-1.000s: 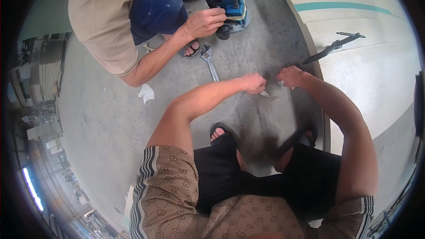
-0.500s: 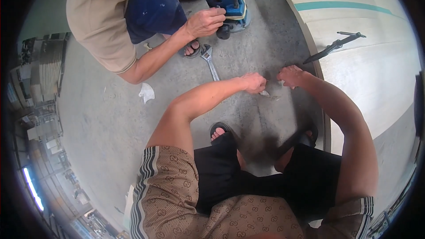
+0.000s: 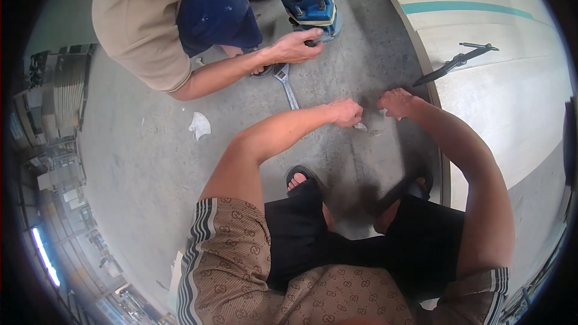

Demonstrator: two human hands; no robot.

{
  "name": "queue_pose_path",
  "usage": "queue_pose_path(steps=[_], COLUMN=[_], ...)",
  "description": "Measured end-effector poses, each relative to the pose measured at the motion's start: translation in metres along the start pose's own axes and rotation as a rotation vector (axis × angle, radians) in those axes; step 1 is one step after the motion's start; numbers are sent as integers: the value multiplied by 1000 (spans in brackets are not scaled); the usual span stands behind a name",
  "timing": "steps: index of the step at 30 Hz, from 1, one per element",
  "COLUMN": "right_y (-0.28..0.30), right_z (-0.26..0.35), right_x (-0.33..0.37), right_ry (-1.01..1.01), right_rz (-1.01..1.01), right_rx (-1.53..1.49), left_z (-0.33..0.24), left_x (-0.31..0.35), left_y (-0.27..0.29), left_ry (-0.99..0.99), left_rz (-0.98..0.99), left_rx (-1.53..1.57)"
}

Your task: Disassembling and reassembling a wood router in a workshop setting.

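My left hand (image 3: 345, 112) is in front of me, low over the concrete floor, its fingers closed. Just under its fingertips is a small whitish piece (image 3: 360, 126), too small to name. My right hand (image 3: 395, 103) hovers a short way to the right, fingers curled; what they hold, if anything, is hidden. The two hands are apart, with a narrow gap between them. Beyond the left forearm an adjustable wrench (image 3: 288, 87) lies on the floor.
Far left, a co-worker crouches, a hand (image 3: 298, 47) on the knob of a blue corded router (image 3: 310, 9). A pale wooden panel (image 3: 494, 30) with a green stripe runs along the right, a black metal tool (image 3: 459, 61) by its edge. A white scrap (image 3: 200, 125) lies left.
The co-worker's near hand has moved from the router's body down to its knob, and the router has turned slightly. My hands have hardly moved.
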State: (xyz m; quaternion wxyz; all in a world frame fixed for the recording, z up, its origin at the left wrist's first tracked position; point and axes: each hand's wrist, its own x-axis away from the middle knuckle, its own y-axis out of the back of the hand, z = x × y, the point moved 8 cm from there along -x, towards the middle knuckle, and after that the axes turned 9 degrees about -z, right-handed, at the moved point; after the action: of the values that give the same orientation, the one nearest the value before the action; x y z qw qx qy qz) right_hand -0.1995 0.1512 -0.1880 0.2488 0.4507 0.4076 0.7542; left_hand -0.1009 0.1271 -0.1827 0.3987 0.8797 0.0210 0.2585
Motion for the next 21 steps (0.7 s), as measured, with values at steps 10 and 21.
queue_pose_path(steps=[10, 21], right_y=[-4, -5], right_z=[0, -1], right_x=[-3, -2], right_ry=[7, 10], right_rz=[43, 32], right_rx=[21, -1], left_z=[0, 2], left_x=[-1, -3], left_y=[-1, -5], left_ry=[-9, 18], left_rz=[-2, 24], left_rx=[9, 17])
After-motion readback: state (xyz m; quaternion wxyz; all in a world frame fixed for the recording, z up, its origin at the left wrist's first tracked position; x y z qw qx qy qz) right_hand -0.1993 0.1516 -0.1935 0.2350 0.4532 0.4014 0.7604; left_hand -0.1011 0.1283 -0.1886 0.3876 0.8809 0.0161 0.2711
